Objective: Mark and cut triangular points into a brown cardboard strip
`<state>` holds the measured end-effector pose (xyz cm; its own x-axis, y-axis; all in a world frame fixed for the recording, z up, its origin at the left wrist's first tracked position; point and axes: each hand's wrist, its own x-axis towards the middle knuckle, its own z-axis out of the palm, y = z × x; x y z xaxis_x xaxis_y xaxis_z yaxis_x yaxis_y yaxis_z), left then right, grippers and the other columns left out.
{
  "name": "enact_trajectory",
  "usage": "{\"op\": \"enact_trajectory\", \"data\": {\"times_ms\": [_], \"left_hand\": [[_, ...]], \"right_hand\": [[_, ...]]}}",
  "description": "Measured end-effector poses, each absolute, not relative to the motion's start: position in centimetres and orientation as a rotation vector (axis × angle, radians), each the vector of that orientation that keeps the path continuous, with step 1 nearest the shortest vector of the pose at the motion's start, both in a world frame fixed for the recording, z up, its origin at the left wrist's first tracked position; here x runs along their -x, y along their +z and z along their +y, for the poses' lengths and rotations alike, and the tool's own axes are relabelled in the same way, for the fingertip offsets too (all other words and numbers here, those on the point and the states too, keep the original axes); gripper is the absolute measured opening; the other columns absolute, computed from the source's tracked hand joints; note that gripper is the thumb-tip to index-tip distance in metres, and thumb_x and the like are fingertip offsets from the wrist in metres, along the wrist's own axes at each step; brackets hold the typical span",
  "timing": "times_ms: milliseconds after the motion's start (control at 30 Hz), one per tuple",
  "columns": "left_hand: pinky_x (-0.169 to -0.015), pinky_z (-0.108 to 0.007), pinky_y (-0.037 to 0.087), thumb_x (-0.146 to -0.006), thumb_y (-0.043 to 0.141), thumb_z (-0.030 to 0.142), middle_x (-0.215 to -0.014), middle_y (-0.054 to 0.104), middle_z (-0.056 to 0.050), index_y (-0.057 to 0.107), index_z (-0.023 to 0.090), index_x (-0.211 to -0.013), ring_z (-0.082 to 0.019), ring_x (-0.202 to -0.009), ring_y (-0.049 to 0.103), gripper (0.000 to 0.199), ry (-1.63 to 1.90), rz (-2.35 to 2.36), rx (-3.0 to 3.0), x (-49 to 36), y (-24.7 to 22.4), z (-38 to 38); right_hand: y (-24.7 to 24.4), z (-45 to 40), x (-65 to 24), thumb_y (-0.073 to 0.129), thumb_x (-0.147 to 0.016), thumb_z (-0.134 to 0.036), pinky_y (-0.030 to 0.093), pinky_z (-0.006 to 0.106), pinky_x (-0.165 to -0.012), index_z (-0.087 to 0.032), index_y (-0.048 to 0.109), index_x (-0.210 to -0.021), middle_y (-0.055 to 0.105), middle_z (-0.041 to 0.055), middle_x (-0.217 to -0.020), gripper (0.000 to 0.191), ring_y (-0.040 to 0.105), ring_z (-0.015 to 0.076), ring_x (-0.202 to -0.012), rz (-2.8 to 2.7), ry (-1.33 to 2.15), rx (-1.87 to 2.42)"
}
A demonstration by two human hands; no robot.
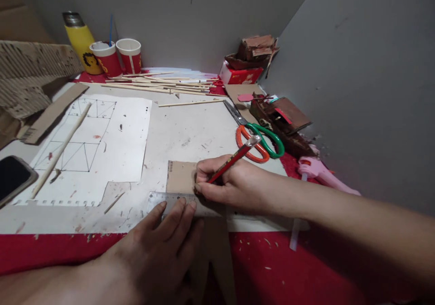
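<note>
My right hand point(234, 182) grips a red and black pencil point(236, 159), its lower end down by the upper edge of a clear ruler point(157, 199); the tip is hidden by the fingers. Beneath the ruler lies a piece of brown cardboard point(181, 174), which shows above it and continues below toward me. My left hand point(156, 241) rests on the ruler with its fingers stretched out, pressing it flat against the cardboard. Scissors point(243, 126) with one orange and one green handle lie just beyond my right hand.
Left are a sheet with a drawn frame pattern point(125, 128), a wooden stick point(63, 148) and a phone point(15, 178). Thin sticks point(163, 85), two paper cups point(129, 53) and a yellow bottle point(79, 40) stand behind. A pink glue gun point(322, 173) and brown cardboard models point(288, 119) lie right.
</note>
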<state>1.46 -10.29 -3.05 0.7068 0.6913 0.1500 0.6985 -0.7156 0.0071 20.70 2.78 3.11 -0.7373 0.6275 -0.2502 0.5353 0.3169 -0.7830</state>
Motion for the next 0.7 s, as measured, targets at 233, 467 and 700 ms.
{"op": "enact_trajectory", "data": {"times_ms": [233,467,700], "left_hand": [[-0.116,-0.041,0.02,-0.094,0.048,0.061,-0.149,0.056,-0.015,0.057,0.017,-0.14,-0.027,-0.141,0.045,0.064,-0.254,-1.189,2.861,-1.5,-3.1,-10.3],[-0.114,-0.041,0.021,-0.095,0.049,0.06,-0.148,0.058,-0.014,0.058,0.018,-0.139,-0.027,-0.139,0.047,0.062,-0.259,-1.192,2.864,-1.6,-2.7,-10.3],[-0.115,-0.041,0.018,-0.096,0.044,0.057,-0.145,0.06,-0.016,0.06,0.016,-0.137,-0.028,-0.136,0.05,0.06,-0.378,-1.183,2.871,-1.6,-3.5,-10.2]], "right_hand": [[2.7,2.6,-21.8,0.052,-0.085,-0.013,0.038,0.027,-0.058,-0.022,0.048,-0.069,0.051,-0.0036,-0.064,0.019,0.046,0.0139,-0.061,-2.461,1.399,1.053],[3.0,2.3,-22.4,0.05,-0.084,-0.015,0.037,0.026,-0.057,-0.023,0.045,-0.069,0.048,-0.0038,-0.064,0.019,0.044,0.0134,-0.06,-2.483,1.389,1.041],[3.5,2.3,-22.8,0.051,-0.086,-0.021,0.037,0.026,-0.057,-0.023,0.045,-0.069,0.048,-0.0034,-0.064,0.019,0.043,0.0129,-0.06,-2.49,1.398,1.077]]}}
